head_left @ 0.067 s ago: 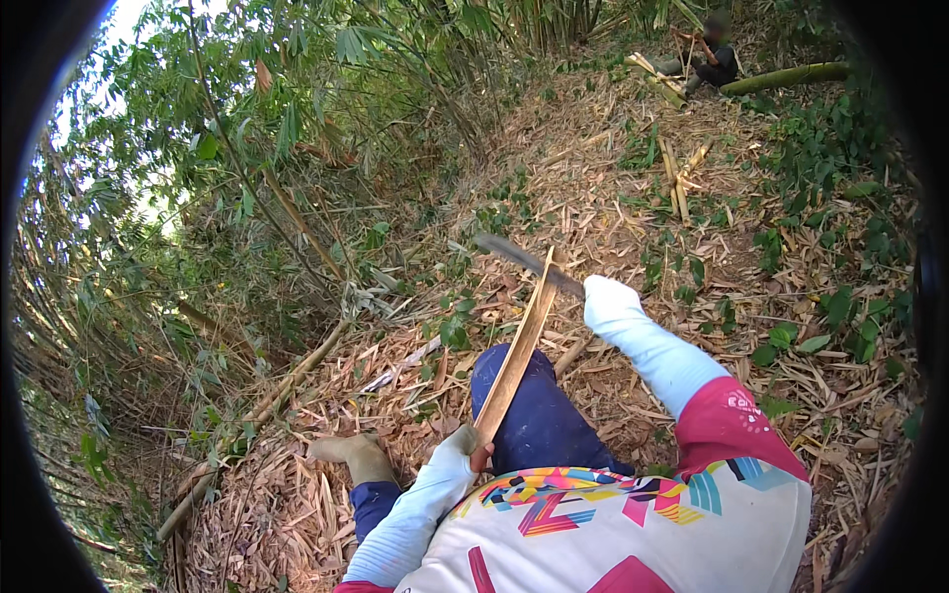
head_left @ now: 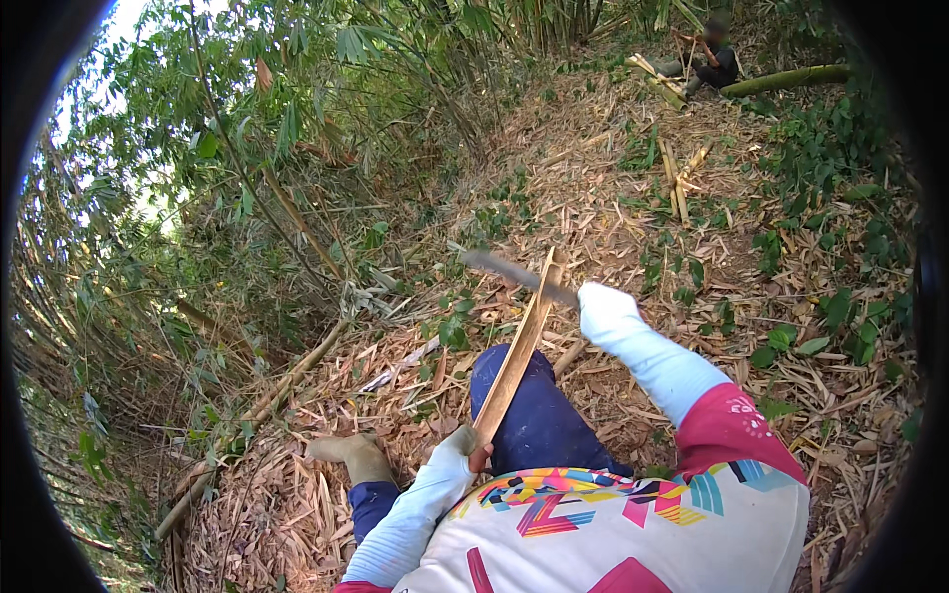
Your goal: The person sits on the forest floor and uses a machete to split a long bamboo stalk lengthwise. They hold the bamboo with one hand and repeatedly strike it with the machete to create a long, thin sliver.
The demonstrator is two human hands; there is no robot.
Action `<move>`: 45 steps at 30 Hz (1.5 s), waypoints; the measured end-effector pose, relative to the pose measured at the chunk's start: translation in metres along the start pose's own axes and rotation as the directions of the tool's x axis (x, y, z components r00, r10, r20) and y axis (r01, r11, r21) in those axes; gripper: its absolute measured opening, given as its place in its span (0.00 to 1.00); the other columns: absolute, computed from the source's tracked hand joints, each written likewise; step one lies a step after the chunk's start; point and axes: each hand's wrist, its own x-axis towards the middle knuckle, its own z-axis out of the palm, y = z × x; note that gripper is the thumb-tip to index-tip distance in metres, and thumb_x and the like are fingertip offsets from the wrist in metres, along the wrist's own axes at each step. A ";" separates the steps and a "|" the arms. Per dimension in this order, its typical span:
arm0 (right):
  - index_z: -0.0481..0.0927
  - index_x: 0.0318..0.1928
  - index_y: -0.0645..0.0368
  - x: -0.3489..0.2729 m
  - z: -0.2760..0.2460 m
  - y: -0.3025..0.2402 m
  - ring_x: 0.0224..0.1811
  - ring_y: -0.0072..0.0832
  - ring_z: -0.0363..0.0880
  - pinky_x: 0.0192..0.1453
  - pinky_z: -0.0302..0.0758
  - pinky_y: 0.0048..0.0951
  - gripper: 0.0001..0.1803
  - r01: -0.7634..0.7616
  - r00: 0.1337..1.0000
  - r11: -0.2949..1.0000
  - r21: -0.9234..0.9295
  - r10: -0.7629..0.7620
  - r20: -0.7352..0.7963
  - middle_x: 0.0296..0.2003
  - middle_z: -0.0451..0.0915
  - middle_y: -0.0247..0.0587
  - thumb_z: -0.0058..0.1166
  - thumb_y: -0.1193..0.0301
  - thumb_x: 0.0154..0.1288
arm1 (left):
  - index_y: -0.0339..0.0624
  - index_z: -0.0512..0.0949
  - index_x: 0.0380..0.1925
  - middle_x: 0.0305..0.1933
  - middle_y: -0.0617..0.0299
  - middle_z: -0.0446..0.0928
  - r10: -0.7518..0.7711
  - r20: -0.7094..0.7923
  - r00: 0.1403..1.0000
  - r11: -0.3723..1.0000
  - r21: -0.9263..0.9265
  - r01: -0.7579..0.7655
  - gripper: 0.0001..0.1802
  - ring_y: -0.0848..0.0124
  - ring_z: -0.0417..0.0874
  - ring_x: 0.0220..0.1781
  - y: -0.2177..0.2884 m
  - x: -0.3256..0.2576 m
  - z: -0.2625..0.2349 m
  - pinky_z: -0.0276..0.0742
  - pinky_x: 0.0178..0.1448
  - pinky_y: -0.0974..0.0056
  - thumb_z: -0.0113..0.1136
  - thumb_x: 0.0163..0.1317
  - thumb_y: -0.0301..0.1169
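A split length of bamboo [head_left: 516,370], its hollow side facing up, slants away from me across my blue-trousered knee [head_left: 547,405]. My left hand [head_left: 462,457] is closed round its near end, close to my body. My right hand [head_left: 605,306], covered by a pale blue sleeve, grips a machete whose handle is hidden in the fist. The dark machete blade [head_left: 509,269], slightly blurred, points left and crosses the bamboo near its far end. Whether the edge touches the bamboo I cannot tell.
Dry leaves and bamboo chips [head_left: 613,222] litter the sloping ground. Cut bamboo pieces [head_left: 677,183] lie farther up, near another person [head_left: 717,64] seated beside a green bamboo trunk [head_left: 786,79]. Bamboo thicket [head_left: 257,168] stands at the left. A long pole [head_left: 297,376] lies left of my boot [head_left: 358,455].
My right hand and the machete have shifted slightly left and down toward me along the bamboo. My left hand and the bamboo stay in place.
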 end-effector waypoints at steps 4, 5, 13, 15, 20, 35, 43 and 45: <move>0.84 0.45 0.57 -0.030 0.010 -0.033 0.45 0.45 0.86 0.50 0.81 0.45 0.13 0.258 0.923 0.949 -0.179 -0.187 0.336 0.42 0.86 0.52 0.55 0.69 0.61 | 0.28 0.71 0.59 0.55 0.41 0.79 0.069 -0.083 0.994 0.992 0.110 -0.060 0.32 0.57 0.80 0.58 -0.020 0.002 0.000 0.73 0.61 0.61 0.61 0.65 0.44; 0.84 0.46 0.58 -0.026 -0.001 -0.034 0.45 0.44 0.87 0.50 0.81 0.45 0.14 0.287 0.888 0.933 -0.217 -0.174 0.426 0.43 0.86 0.53 0.55 0.68 0.62 | 0.29 0.73 0.57 0.53 0.43 0.80 0.082 -0.091 0.993 0.984 0.164 -0.066 0.30 0.58 0.81 0.56 -0.024 -0.002 -0.001 0.73 0.59 0.60 0.60 0.66 0.44; 0.85 0.44 0.61 0.090 0.031 0.172 0.54 0.53 0.82 0.57 0.79 0.43 0.15 -0.558 0.814 0.815 0.160 0.574 -0.087 0.48 0.83 0.61 0.58 0.68 0.58 | 0.35 0.76 0.45 0.39 0.49 0.81 0.086 0.034 0.996 0.992 0.093 -0.089 0.24 0.61 0.82 0.42 -0.024 -0.018 -0.005 0.76 0.50 0.58 0.60 0.65 0.47; 0.84 0.46 0.62 0.067 0.054 0.168 0.56 0.53 0.81 0.58 0.77 0.42 0.16 -0.567 0.821 0.819 0.086 0.570 -0.017 0.50 0.82 0.60 0.56 0.69 0.59 | 0.33 0.76 0.47 0.38 0.48 0.81 0.049 0.020 0.999 0.996 0.080 -0.050 0.26 0.60 0.82 0.43 -0.020 -0.013 -0.003 0.76 0.50 0.58 0.61 0.64 0.48; 0.84 0.49 0.63 0.014 0.144 0.158 0.56 0.49 0.81 0.58 0.77 0.40 0.18 -0.647 0.749 0.760 0.054 0.621 0.232 0.50 0.83 0.58 0.59 0.67 0.60 | 0.32 0.76 0.49 0.35 0.57 0.80 -0.070 0.071 0.995 0.992 -0.104 0.077 0.26 0.70 0.81 0.37 -0.010 -0.007 -0.005 0.76 0.42 0.64 0.65 0.61 0.44; 0.77 0.40 0.60 -0.012 0.064 0.057 0.33 0.28 0.81 0.38 0.77 0.31 0.14 0.010 0.927 0.719 0.694 0.254 -0.277 0.31 0.82 0.38 0.69 0.71 0.57 | 0.41 0.76 0.37 0.26 0.63 0.73 -0.060 0.012 0.998 0.995 -0.080 0.061 0.24 0.71 0.74 0.30 0.028 0.024 -0.002 0.70 0.37 0.65 0.52 0.67 0.54; 0.84 0.34 0.56 -0.048 0.029 -0.029 0.37 0.47 0.85 0.42 0.81 0.43 0.07 0.275 0.943 0.958 -0.083 -0.252 0.217 0.32 0.84 0.50 0.54 0.72 0.55 | 0.42 0.79 0.41 0.25 0.62 0.73 -0.092 -0.012 0.996 0.996 -0.021 0.092 0.26 0.71 0.75 0.29 0.035 0.031 0.001 0.71 0.38 0.64 0.45 0.73 0.53; 0.87 0.31 0.55 -0.061 0.035 -0.039 0.40 0.45 0.87 0.45 0.82 0.46 0.07 0.481 0.870 0.874 -0.065 -0.467 0.160 0.32 0.86 0.47 0.57 0.71 0.52 | 0.41 0.79 0.41 0.24 0.62 0.73 -0.056 -0.049 0.997 0.998 0.032 0.057 0.25 0.71 0.75 0.28 0.022 0.036 0.002 0.70 0.37 0.64 0.46 0.74 0.52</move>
